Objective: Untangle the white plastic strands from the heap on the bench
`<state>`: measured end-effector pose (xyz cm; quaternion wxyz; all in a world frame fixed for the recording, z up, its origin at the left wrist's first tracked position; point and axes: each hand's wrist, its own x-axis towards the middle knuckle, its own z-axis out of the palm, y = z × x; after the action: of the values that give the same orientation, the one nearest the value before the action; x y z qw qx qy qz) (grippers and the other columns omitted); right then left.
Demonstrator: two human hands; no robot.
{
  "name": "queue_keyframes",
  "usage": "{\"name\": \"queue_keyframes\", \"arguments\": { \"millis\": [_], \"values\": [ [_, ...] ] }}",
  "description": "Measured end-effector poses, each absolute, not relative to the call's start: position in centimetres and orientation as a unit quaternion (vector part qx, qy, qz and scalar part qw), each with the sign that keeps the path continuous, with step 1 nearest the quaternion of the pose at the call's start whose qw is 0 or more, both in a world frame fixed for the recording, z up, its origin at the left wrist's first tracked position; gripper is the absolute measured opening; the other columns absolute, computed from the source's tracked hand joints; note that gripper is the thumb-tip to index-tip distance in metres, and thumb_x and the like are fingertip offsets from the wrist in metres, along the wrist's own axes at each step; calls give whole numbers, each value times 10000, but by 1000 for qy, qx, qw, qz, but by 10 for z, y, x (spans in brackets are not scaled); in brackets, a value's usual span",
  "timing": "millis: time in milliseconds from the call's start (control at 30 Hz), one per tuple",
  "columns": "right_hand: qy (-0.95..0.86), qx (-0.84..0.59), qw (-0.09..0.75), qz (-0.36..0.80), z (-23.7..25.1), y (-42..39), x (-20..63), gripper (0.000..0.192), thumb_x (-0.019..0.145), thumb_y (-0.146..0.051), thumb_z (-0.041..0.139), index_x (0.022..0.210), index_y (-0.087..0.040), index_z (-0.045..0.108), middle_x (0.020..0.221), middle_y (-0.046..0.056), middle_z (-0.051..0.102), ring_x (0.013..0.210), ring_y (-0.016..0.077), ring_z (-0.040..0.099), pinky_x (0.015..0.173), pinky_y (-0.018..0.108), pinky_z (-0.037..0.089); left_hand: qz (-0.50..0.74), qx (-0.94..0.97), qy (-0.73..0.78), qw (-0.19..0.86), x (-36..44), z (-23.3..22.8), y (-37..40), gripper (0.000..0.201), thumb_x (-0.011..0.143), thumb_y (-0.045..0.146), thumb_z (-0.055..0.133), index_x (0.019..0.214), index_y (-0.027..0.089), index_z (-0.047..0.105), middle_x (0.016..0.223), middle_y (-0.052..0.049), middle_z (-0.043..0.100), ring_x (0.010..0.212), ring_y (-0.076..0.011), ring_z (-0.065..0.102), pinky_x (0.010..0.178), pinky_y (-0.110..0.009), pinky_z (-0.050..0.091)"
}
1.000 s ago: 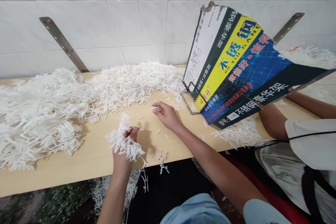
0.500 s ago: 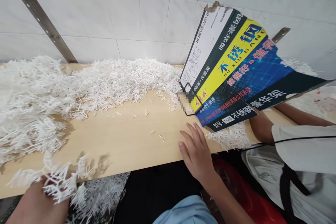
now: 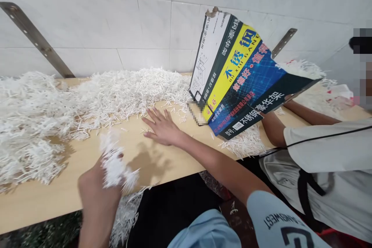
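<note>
My left hand (image 3: 100, 184), slightly blurred, is closed around a clump of white branched plastic pieces (image 3: 114, 164) and holds it above the table's front part. Its fingertips are partly hidden by the clump. With fingers spread, my right hand (image 3: 163, 127) lies palm down on the wooden tabletop (image 3: 46, 201), a few loose pieces around its fingertips. Just beyond it, a long heap of the same white pieces (image 3: 139, 91) runs along the wall and widens on the left.
A torn printed cardboard sheet (image 3: 238, 79) stands upright on the table at right. Behind it a co-worker's arm (image 3: 273, 128) and white shirt (image 3: 322, 145) show. More white pieces (image 3: 245, 141) lie by its base. Metal brackets (image 3: 37, 40) are fixed to the tiled wall.
My left hand has risen from the front edge, moving right and over the table with its clump. My right hand has moved left and forward onto the tabletop. The view has shifted right.
</note>
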<state>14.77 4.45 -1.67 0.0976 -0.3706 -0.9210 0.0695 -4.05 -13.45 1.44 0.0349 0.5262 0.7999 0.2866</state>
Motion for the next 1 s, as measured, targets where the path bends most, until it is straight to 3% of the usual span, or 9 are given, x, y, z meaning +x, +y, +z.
{"name": "queue_keyframes", "arguments": {
  "millis": [200,333,500,633,733,800,867,933,1000],
  "values": [
    [-900,-426,92,28,16,56,139,741,1041,-403,555,1666,-109,286,1766,184,79,1646,374,6,1309,629,-17,128,612,780,22,-10,25,-61,229,935,312,488,1066,234,659,812,-77,739,804,-283,704,597,-304,315],
    [-853,-491,176,18,10,-20,178,693,1081,-504,401,1666,-147,307,1769,156,103,1651,348,24,1314,624,28,111,611,782,50,-15,2,-60,209,989,347,450,1061,242,616,794,-62,731,782,-270,702,604,-303,305],
    [-820,-558,107,73,-24,-57,216,803,1045,-659,347,1686,-181,261,1768,154,59,1649,369,11,1279,692,51,14,685,727,48,-10,-4,-56,180,942,262,488,1082,221,593,895,-79,768,840,-295,725,597,-331,267],
    [-856,-503,84,82,-30,-22,201,817,1026,-591,468,1699,-209,205,1775,126,25,1654,327,-24,1298,636,15,-15,705,707,52,-6,1,-52,244,923,204,472,1139,207,585,978,-91,783,898,-302,741,607,-335,292],
    [-878,-454,124,87,-25,18,185,786,1008,-460,538,1685,-186,248,1778,139,67,1654,330,-8,1299,623,5,-22,703,709,54,-6,2,-53,235,924,198,465,1125,197,586,957,-106,778,907,-310,746,614,-334,326],
    [-876,-420,212,107,-22,41,179,632,1039,-405,464,1625,-184,383,1754,147,223,1643,318,122,1299,603,89,-28,702,710,57,-5,3,-53,249,908,177,469,1128,193,585,959,-114,777,907,-311,749,621,-332,355],
    [-843,-392,340,142,-20,51,178,481,1067,-375,367,1445,-172,584,1578,167,523,1519,291,407,1249,525,289,-30,697,714,59,-4,3,-53,266,901,168,476,1143,190,581,973,-124,776,910,-308,751,637,-328,389],
    [-799,-369,427,206,-21,50,183,432,1074,-386,332,1155,-177,701,1160,135,740,1143,248,669,1023,406,500,-31,691,719,62,-3,3,-52,273,895,160,481,1149,185,578,975,-136,775,911,-307,754,654,-325,418],
    [-779,-353,428,293,-23,41,188,457,1071,-438,339,863,-198,667,751,44,679,716,186,644,725,315,510,-32,683,727,66,-1,3,-50,276,895,137,468,1146,177,574,957,-145,772,895,-311,758,663,-329,439]
  ]
}}
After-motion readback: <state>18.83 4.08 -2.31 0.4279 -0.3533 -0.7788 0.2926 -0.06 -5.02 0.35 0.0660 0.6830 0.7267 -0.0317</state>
